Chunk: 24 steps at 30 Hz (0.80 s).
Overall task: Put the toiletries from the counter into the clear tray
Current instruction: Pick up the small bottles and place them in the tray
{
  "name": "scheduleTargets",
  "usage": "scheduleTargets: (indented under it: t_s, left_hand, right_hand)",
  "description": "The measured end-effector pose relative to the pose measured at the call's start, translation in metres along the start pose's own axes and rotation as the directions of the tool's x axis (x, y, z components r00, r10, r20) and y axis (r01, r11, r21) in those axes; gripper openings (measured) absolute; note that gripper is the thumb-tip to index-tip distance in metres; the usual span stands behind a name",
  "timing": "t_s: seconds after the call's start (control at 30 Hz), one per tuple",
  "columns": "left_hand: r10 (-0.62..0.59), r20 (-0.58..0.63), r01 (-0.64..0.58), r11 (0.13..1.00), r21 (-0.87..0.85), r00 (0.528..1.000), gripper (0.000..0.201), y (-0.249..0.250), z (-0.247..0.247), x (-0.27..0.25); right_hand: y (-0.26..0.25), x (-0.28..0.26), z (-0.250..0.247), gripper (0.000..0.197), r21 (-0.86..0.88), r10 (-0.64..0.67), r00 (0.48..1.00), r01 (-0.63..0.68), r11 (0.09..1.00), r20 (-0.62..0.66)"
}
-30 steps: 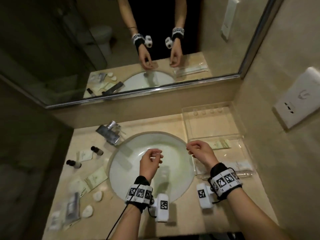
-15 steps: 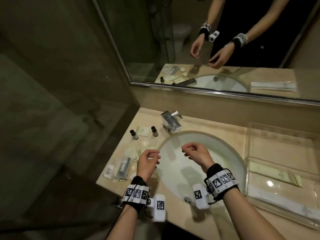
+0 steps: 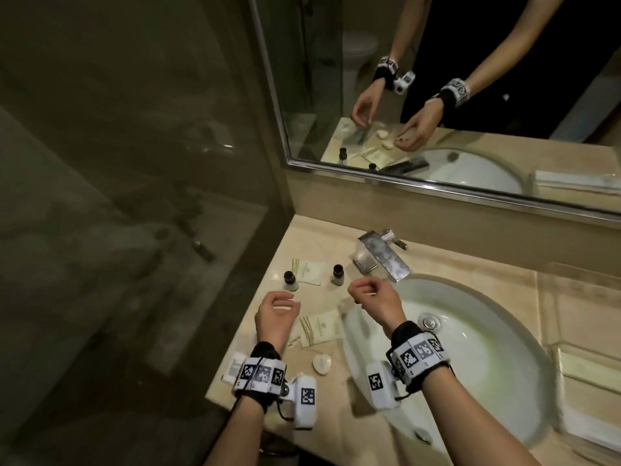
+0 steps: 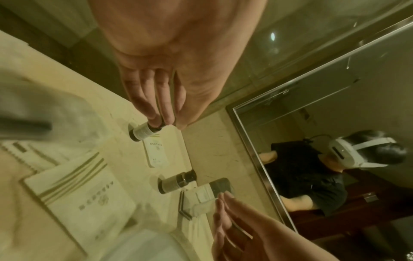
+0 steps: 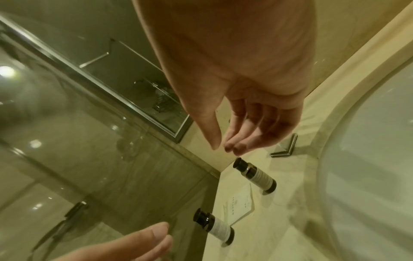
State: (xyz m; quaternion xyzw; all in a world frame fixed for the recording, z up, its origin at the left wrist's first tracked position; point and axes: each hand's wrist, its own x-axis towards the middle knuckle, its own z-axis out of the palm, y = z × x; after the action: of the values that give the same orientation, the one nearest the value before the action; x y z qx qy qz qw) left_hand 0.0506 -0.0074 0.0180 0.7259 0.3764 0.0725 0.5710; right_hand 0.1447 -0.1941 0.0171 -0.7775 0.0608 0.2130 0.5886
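Two small dark-capped bottles stand on the counter's left part, one further left (image 3: 290,280) (image 4: 143,131) (image 5: 214,226) and one (image 3: 337,274) (image 4: 176,181) (image 5: 254,174) by the tap. Cream sachets (image 3: 309,272) (image 3: 319,327), a shell-shaped soap (image 3: 321,364) and a white packet (image 3: 235,366) lie near them. My left hand (image 3: 285,302) (image 4: 165,121) hovers just short of the left bottle, fingers loosely curled, empty. My right hand (image 3: 361,292) (image 5: 221,146) hangs over the basin's left rim near the other bottle, also empty. The clear tray (image 3: 578,287) sits far right with flat packets in it.
A white oval basin (image 3: 470,348) fills the counter's middle, with a chrome tap (image 3: 383,255) behind it. A glass shower wall (image 3: 151,196) bounds the counter on the left and a mirror (image 3: 437,95) runs along the back.
Both hands have travelled left from above the basin to the toiletries at the counter's left end, and the view has swung left with them. Neither hand has picked anything up.
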Motion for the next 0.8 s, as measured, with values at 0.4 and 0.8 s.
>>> scheduleTargets:
  t_s: [0.4, 0.8]
  left_hand:
    - [-0.006, 0.197, -0.026, 0.987, 0.158, 0.980, 0.053, -0.028, 0.000, 0.105]
    - [0.074, 0.206, -0.106, 0.983, 0.150, 0.976, 0.033, -0.012, 0.008, 0.116]
  right_hand:
    - [0.011, 0.074, 0.068, 0.055, -0.215, 0.065, 0.988, -0.095, 0.972, -0.140]
    - [0.009, 0.072, 0.069, 0.046, -0.155, 0.006, 0.983, -0.035, 0.987, -0.184]
